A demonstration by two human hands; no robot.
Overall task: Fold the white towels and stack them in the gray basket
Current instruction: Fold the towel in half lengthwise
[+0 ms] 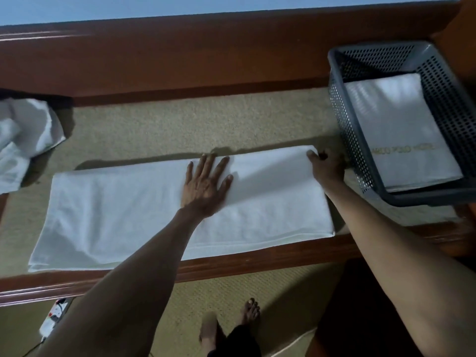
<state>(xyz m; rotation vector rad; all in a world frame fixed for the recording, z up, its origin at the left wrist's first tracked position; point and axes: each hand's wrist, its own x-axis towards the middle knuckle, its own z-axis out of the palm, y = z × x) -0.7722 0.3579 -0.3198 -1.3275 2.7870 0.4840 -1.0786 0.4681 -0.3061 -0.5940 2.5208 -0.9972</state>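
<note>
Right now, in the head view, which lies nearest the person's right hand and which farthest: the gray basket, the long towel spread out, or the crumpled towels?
1. Long towel: the right hand pinches its far right corner.
2. Gray basket: just right of that hand.
3. Crumpled towels: at the far left.

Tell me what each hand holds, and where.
The right hand grips the white towel at its far right corner. The left hand only presses flat on its middle, holding nothing.
</note>
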